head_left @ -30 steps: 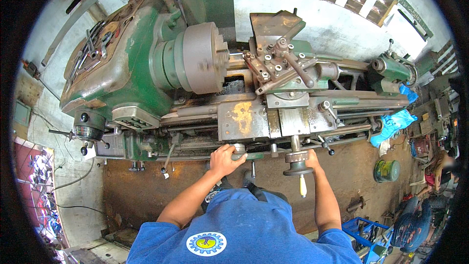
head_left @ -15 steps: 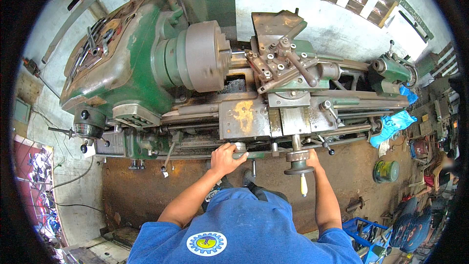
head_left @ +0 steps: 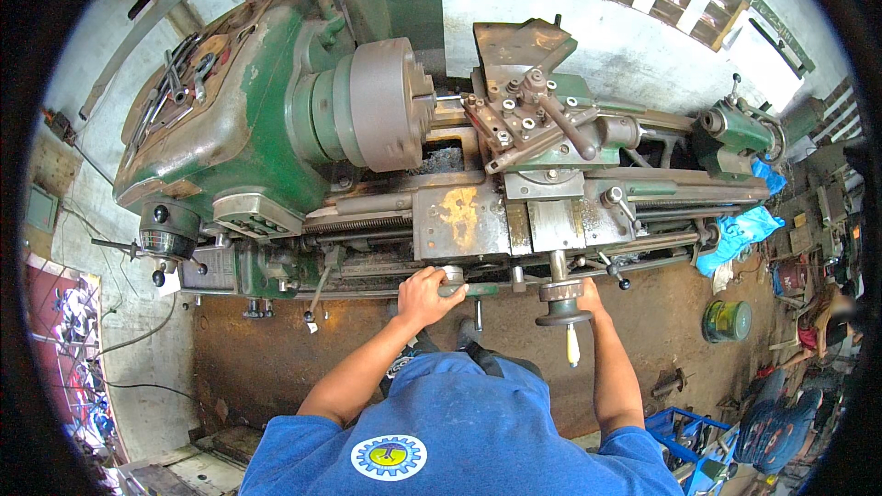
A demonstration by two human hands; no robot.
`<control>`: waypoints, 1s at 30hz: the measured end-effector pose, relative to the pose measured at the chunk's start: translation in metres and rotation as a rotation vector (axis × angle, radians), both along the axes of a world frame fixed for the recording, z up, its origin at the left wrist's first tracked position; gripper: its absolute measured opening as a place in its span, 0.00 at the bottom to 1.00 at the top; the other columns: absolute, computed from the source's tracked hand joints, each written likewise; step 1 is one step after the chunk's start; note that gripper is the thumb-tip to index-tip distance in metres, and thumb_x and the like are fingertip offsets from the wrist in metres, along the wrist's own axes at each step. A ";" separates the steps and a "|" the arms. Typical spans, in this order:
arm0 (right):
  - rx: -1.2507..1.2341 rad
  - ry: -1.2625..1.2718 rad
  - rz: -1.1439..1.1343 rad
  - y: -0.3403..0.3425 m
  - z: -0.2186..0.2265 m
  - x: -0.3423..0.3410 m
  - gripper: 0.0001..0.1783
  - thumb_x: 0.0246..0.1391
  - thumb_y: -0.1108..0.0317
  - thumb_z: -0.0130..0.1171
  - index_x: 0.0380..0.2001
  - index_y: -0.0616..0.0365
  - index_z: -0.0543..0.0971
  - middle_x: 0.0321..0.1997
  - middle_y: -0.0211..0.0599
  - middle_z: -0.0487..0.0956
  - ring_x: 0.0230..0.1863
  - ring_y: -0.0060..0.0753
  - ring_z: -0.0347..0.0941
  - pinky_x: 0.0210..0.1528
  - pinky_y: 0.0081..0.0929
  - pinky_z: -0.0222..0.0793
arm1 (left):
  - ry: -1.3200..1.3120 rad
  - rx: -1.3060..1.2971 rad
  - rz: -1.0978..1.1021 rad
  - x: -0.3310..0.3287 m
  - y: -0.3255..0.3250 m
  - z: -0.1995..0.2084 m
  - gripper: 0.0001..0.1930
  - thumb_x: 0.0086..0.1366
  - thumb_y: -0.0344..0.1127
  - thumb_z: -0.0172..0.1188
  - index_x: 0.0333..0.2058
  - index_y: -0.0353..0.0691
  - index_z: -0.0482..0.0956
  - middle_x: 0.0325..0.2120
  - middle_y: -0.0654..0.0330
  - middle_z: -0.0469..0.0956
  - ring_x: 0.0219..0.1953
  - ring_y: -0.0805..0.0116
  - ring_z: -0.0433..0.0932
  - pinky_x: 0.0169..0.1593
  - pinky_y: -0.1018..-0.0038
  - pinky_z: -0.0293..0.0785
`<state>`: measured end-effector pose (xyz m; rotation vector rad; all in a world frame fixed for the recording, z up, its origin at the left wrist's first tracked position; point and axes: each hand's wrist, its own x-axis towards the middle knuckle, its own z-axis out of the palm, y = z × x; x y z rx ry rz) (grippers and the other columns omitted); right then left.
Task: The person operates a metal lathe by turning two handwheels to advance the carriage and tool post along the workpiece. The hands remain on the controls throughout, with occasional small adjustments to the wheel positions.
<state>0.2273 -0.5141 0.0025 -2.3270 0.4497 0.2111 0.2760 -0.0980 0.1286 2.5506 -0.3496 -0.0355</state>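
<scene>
A large green metal lathe stretches across in front of me. My left hand [head_left: 424, 298] is closed round the rim of the carriage handwheel [head_left: 480, 290], below the lathe's apron. To its right, my right hand [head_left: 594, 298] is closed at the far right side of the cross-slide handwheel [head_left: 563, 317]; the wheel and its collar partly hide the fingers. A pale crank handle [head_left: 572, 346] sticks out of this wheel toward me. Above the hands are the carriage [head_left: 459, 225] and the tool post [head_left: 536, 84]. The three-part grey chuck [head_left: 381, 106] stands left of the tool post.
Wrenches [head_left: 175, 78] lie on the green headstock [head_left: 266, 110]. The tailstock [head_left: 735, 138] sits at the bed's right end, near a blue plastic bag [head_left: 740, 237]. A green bucket [head_left: 726, 321] and a blue tool rack [head_left: 689, 436] stand on the floor. A person [head_left: 781, 427] is at the right edge.
Both my hands keep their places on the handwheels, and the carriage shows no clear movement. At the right edge, the other person has shifted slightly.
</scene>
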 end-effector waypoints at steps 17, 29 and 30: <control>0.053 -0.013 0.022 -0.002 -0.002 -0.002 0.20 0.43 0.78 0.57 0.43 0.74 0.78 0.49 0.73 0.79 0.57 0.73 0.74 0.60 0.49 0.70 | -0.019 -0.004 0.000 0.000 0.000 -0.001 0.27 0.56 0.62 0.69 0.28 0.39 0.84 0.28 0.55 0.81 0.33 0.51 0.84 0.36 0.58 0.79; 0.043 -0.135 0.063 0.014 0.037 -0.003 0.14 0.47 0.68 0.65 0.33 0.69 0.84 0.34 0.69 0.81 0.45 0.66 0.82 0.45 0.44 0.77 | -0.024 -0.032 0.031 -0.001 0.000 -0.003 0.27 0.54 0.62 0.70 0.27 0.38 0.83 0.26 0.55 0.80 0.32 0.51 0.83 0.35 0.58 0.78; 0.037 -0.152 0.082 0.014 0.037 -0.003 0.14 0.47 0.68 0.66 0.35 0.68 0.85 0.34 0.68 0.81 0.44 0.65 0.82 0.45 0.44 0.77 | 0.001 -0.022 0.032 0.000 0.000 -0.004 0.27 0.54 0.62 0.70 0.27 0.38 0.83 0.26 0.55 0.80 0.32 0.51 0.83 0.35 0.58 0.78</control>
